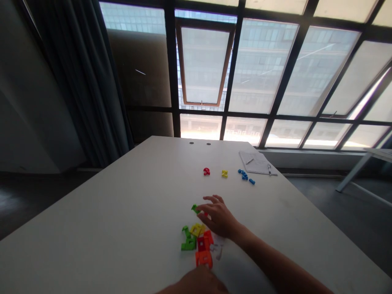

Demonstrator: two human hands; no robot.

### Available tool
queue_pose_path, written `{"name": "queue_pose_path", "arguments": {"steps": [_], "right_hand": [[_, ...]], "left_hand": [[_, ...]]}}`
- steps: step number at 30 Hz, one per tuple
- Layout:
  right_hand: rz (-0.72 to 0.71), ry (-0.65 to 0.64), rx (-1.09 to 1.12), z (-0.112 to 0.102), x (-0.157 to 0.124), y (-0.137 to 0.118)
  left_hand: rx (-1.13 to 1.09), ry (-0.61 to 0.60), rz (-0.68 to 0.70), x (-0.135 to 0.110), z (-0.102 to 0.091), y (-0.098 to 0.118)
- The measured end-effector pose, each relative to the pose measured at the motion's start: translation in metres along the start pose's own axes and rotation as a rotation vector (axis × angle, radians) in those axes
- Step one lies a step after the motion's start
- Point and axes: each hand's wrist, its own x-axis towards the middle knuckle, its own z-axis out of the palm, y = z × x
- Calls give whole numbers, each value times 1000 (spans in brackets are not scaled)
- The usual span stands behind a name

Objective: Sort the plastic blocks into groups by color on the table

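Observation:
On the white table (122, 204) lies a cluster of small plastic puzzle pieces: green (188, 241), yellow (196, 229), red (204, 241) and orange (203, 258). My right hand (218, 218) reaches over the cluster, its fingertips pinched on a small green piece (194, 208) just above the table. My left hand (199, 283) rests at the bottom edge, next to the orange piece; its fingers are hidden. Farther back lie a red piece (206, 171), a yellow piece (224, 174) and blue pieces (245, 176).
A paper sheet (255, 163) with a pen (269, 168) lies at the table's far right. Two round holes (200, 143) mark the far edge. Large windows (245, 65) and a dark curtain (82, 81) stand behind. Another table's leg (352, 175) shows at right.

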Motion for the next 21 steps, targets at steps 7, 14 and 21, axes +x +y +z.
{"name": "queue_pose_path", "arguments": {"steps": [7,14,21], "right_hand": [[203,295,94,1,0,61],[148,184,-107,-5,-11,86],[16,108,-27,-6,-15,87]], "left_hand": [[-31,12,17,0,-1,0],[-42,34,29,-1,-2,0],[-35,29,37,-2,1,-1]]}}
